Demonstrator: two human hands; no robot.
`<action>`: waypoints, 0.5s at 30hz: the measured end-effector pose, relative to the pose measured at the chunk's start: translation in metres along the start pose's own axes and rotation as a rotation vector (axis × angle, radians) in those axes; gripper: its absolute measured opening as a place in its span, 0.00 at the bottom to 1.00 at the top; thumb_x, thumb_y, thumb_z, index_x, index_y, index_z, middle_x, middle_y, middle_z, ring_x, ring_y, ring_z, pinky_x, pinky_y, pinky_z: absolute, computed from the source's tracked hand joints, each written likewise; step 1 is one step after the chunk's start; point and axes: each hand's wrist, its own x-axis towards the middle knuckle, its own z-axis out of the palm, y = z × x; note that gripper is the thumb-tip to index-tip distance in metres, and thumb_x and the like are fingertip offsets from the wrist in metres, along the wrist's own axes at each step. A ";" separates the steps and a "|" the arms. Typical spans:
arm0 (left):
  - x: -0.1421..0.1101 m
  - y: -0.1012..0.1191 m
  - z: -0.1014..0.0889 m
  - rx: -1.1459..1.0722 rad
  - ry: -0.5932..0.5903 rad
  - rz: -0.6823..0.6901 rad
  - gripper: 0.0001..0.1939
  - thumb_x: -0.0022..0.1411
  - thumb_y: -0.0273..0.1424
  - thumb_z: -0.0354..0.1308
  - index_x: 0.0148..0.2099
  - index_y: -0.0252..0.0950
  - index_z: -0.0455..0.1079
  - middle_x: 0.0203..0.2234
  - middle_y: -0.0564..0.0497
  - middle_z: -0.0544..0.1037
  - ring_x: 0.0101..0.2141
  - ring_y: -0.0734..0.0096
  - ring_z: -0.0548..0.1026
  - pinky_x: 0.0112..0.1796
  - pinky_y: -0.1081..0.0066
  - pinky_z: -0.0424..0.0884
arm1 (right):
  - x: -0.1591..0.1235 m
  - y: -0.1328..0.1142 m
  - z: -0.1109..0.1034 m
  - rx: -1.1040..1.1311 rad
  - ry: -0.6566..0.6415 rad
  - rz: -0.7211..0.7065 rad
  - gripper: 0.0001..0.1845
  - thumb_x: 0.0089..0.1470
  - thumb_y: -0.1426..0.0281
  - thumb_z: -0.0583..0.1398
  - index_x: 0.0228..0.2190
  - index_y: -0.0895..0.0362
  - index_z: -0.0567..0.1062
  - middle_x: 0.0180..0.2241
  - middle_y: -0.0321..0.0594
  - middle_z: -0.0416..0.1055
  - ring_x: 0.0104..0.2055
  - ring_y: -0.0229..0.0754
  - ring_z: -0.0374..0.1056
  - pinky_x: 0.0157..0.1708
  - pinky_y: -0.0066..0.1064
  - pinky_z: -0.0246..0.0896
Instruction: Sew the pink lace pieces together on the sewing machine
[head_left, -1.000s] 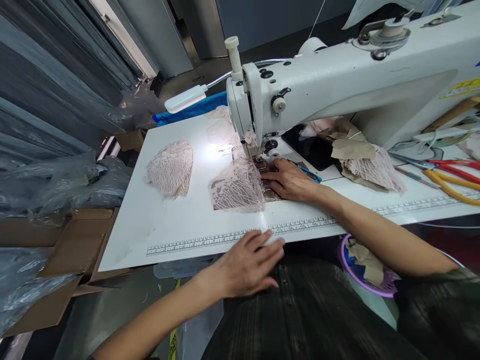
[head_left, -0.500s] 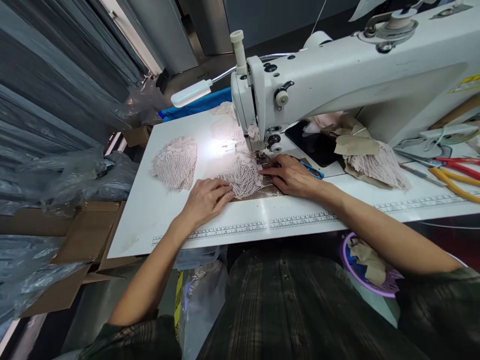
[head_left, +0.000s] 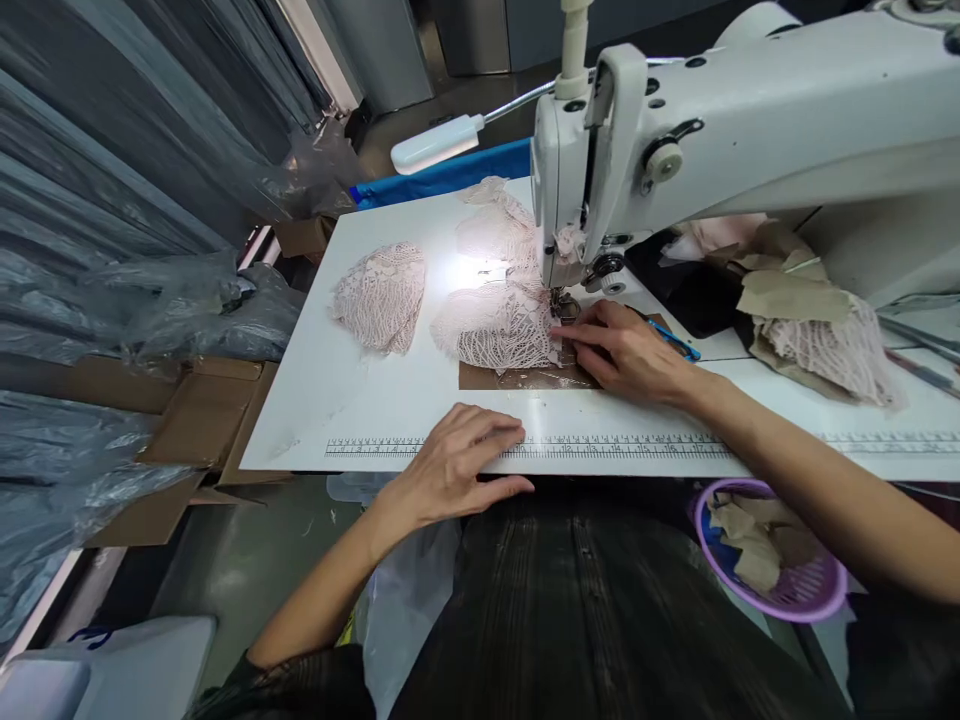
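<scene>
A pale pink lace piece (head_left: 499, 335) lies at the needle of a white sewing machine (head_left: 720, 140), its right edge by the presser foot (head_left: 564, 305). My right hand (head_left: 630, 350) rests just right of it, fingers stretched out; the index fingertip touches the lace edge and the thumb sits lower, apart from it. My left hand (head_left: 469, 460) is over the table's front edge, above the printed ruler (head_left: 600, 447), fingers and thumb apart, holding nothing. Blue-handled snips (head_left: 675, 340) lie partly hidden behind my right hand.
Another lace piece (head_left: 382, 295) lies left on the white table (head_left: 300, 400). A lamp (head_left: 439, 147) shines from behind. Right are a black phone-like slab (head_left: 694, 295) and lace with brown paper (head_left: 817, 330). A purple basket (head_left: 814, 595) stands below; cardboard boxes (head_left: 206, 410) are left.
My left hand has come off the lace and moved back toward the table's front edge. My right hand stays by the presser foot. The view has shifted.
</scene>
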 end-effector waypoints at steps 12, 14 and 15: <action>-0.006 0.017 0.001 -0.511 0.204 -0.276 0.04 0.66 0.24 0.56 0.37 0.37 0.69 0.35 0.48 0.80 0.36 0.68 0.77 0.39 0.65 0.70 | 0.038 -0.038 0.037 0.251 -0.150 -0.151 0.11 0.63 0.70 0.53 0.34 0.58 0.74 0.38 0.46 0.68 0.42 0.45 0.63 0.44 0.38 0.61; -0.008 0.012 -0.012 -0.721 0.297 -0.331 0.03 0.67 0.24 0.55 0.40 0.37 0.67 0.33 0.48 0.79 0.35 0.69 0.78 0.36 0.67 0.73 | 0.038 -0.037 0.037 0.295 -0.145 -0.103 0.10 0.62 0.72 0.52 0.32 0.58 0.72 0.36 0.45 0.67 0.41 0.43 0.63 0.43 0.36 0.60; -0.009 0.010 -0.018 -0.791 0.342 -0.329 0.02 0.67 0.24 0.55 0.40 0.36 0.65 0.31 0.48 0.79 0.33 0.69 0.78 0.34 0.69 0.73 | 0.038 -0.037 0.036 0.304 -0.141 -0.093 0.09 0.62 0.72 0.52 0.31 0.57 0.71 0.35 0.44 0.67 0.40 0.43 0.62 0.42 0.36 0.60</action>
